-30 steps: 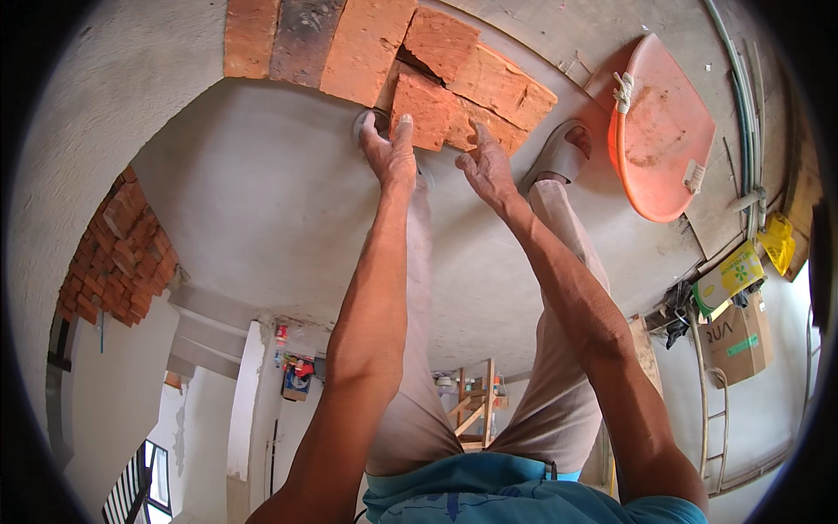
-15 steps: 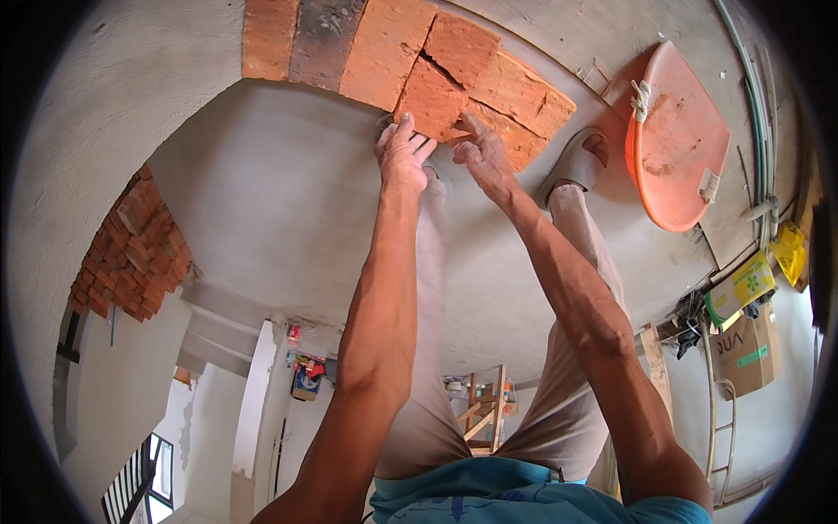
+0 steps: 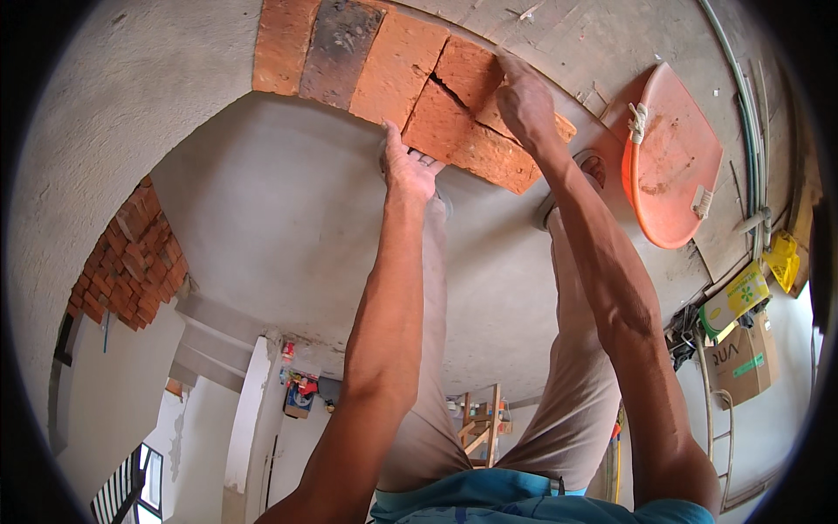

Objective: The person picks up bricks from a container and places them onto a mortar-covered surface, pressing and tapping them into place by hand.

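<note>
A curved row of red-orange bricks (image 3: 397, 65) lies at the top of the view, with one blackened brick (image 3: 339, 52) among them. Toward its right end, a dark jagged gap separates a far brick piece (image 3: 470, 72) from a near one (image 3: 436, 118). My left hand (image 3: 408, 170) is palm up at the near edge of the row, thumb and fingers apart, its thumb tip touching the edge. Over the right end of the row, my right hand (image 3: 526, 106) curls round the far side of a brick (image 3: 493, 115), its fingertips partly hidden. Another brick (image 3: 502, 159) lies nearer me.
An orange plastic scoop (image 3: 676, 162) with rope ties lies at the right, near my foot. Pipes (image 3: 758, 131) run beyond it. A brick pile (image 3: 131, 253) stands far left, beside a curved plastered wall (image 3: 113, 131). A cardboard box (image 3: 742, 362) is at the lower right.
My right hand has moved from the near edge of the bricks across to their far side. The near broken piece and the right-hand bricks now sit closer together. My left hand remains at the near edge.
</note>
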Available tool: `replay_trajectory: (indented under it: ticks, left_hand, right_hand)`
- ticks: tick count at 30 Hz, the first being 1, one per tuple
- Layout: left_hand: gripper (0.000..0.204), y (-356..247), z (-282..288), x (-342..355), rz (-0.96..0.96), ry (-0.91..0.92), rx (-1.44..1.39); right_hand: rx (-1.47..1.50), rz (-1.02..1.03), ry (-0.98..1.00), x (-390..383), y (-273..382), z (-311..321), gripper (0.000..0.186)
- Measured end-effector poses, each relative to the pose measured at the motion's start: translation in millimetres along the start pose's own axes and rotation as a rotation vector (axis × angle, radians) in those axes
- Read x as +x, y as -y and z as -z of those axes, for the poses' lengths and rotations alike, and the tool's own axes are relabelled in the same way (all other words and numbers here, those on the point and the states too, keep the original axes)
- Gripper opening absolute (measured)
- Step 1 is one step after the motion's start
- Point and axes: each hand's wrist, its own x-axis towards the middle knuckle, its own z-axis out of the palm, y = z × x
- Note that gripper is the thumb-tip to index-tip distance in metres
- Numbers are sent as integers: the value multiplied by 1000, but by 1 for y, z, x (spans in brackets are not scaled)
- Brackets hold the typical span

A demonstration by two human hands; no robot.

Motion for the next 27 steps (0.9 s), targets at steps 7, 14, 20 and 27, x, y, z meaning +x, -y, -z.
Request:
replay_trajectory:
  ticks: [7,14,20,27]
  left_hand:
    - [101,-8,1,-5,34,88,-40]
    - [99,-11,-7,-9,5,55,33]
    - [98,-12,-4,-7,-22,-18,6]
    - [97,-17,-1,2,-40,59,42]
  right_hand:
    - [-55,-16,116,1,12,-13,51]
    - [-70,58,330,28,-5,0,55]
    - [-9,21,338,50,12,-2,62]
    - [37,135,268,65,28,-43,75]
